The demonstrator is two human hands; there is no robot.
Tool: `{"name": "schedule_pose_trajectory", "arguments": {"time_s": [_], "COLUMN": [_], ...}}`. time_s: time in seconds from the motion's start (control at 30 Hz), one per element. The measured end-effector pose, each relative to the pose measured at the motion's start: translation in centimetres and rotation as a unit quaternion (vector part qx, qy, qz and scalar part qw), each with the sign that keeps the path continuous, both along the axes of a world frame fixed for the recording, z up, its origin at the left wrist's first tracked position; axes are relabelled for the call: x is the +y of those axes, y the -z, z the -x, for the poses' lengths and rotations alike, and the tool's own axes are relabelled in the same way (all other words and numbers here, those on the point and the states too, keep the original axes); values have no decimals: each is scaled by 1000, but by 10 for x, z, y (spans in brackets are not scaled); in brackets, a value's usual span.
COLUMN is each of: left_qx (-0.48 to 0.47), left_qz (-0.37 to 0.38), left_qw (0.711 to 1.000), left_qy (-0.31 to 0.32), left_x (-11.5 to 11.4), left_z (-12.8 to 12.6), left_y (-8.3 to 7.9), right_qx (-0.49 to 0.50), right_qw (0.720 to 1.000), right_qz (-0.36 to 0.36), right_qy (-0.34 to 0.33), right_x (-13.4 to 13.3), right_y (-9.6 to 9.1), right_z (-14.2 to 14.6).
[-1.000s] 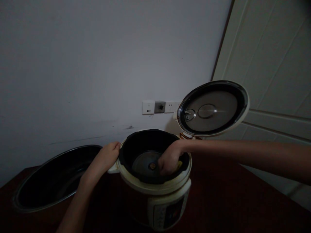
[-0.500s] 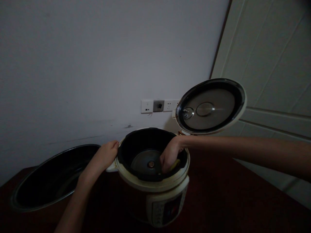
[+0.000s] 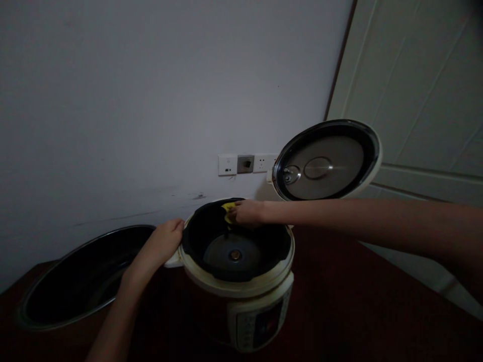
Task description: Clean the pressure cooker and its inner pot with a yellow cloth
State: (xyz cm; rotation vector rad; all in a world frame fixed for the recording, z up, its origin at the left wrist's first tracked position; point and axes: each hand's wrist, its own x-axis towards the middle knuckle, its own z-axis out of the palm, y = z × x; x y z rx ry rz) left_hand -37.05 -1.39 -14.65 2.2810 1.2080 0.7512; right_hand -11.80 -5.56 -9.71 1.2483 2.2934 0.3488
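Observation:
An electric pressure cooker (image 3: 241,289) stands on a dark red table with its lid (image 3: 328,161) swung up at the back right. Its inside is black, and a round metal heating plate with a small central button (image 3: 235,255) shows at the bottom. My left hand (image 3: 168,239) is closed on the cooker's left rim by the side handle. Reaching in from the right, my right hand (image 3: 247,213) grips a yellow cloth (image 3: 228,207) against the far inner wall. Most of the cloth is hidden by the fingers.
Left of the cooker, a black inner pot (image 3: 75,281) lies tilted on the table (image 3: 339,306). Behind are a pale wall with switches and sockets (image 3: 246,164), and a panelled door (image 3: 415,100) at the right.
My right hand has moved with the yellow cloth from the near right inside of the cooker to its far wall. My left hand has stayed on the rim.

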Motion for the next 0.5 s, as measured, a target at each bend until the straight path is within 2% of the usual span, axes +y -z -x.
{"name": "schedule_pose_trajectory", "arguments": {"time_s": [0.13,0.2,0.23,0.3,0.4,0.5], "left_qx": [11,16,18,16,9,7], "left_qz": [0,3,3,1,-2,4], "left_qw": [1000,1000,1000,1000,1000,1000], "left_qy": [6,10,9,6,4,8], "left_x": [-3,-5,-6,-6,-5,-3], "left_z": [0,0,0,0,0,1], "left_y": [-3,-5,-5,-5,-3,-1], "right_qx": [-32,-31,-18,35,110,122], "right_qw": [988,988,991,998,986,975], "right_qz": [-8,-16,-21,-38,-65,-40], "right_qy": [-153,-152,-129,-38,105,179], "right_x": [3,-1,-5,-16,-40,-59], "right_y": [-12,-16,-17,-17,-7,9], "right_z": [4,2,1,-3,-7,-5]}}
